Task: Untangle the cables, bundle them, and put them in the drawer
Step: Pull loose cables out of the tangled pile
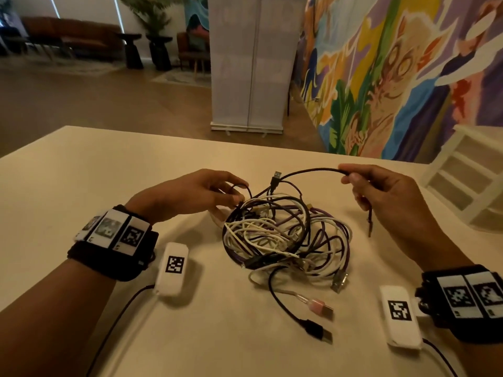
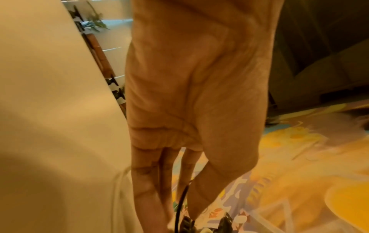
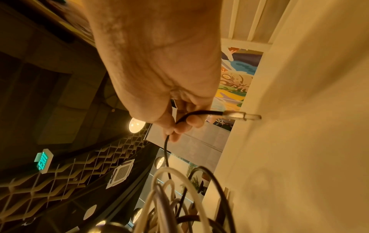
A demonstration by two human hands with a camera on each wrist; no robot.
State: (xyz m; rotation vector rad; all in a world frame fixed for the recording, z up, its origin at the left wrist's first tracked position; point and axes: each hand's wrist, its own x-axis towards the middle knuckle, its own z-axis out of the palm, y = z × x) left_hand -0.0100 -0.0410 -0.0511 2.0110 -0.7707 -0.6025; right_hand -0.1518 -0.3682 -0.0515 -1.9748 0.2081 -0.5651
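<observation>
A tangle of black, white and purple cables [image 1: 285,235] lies in the middle of the cream table [image 1: 95,172]. My right hand [image 1: 351,176] pinches a dark cable [image 1: 307,172] lifted out of the pile; its plug end [image 1: 369,227] dangles below the palm. In the right wrist view thumb and fingers pinch that dark cable [image 3: 191,112], with the plug [image 3: 239,116] sticking out sideways. My left hand [image 1: 236,191] pinches a thin black loop [image 1: 242,186] at the pile's left edge; the left wrist view shows the black cable [image 2: 179,209] between the fingertips. The white drawer unit [image 1: 468,180] stands at the far right.
Loose USB plugs lie in front of the pile: a pink one [image 1: 321,307] and a black one [image 1: 317,330]. White tagged pods sit by each wrist, left [image 1: 172,269] and right [image 1: 400,317]. A white roll-up banner [image 1: 247,63] and a colourful mural [image 1: 394,77] stand beyond the table.
</observation>
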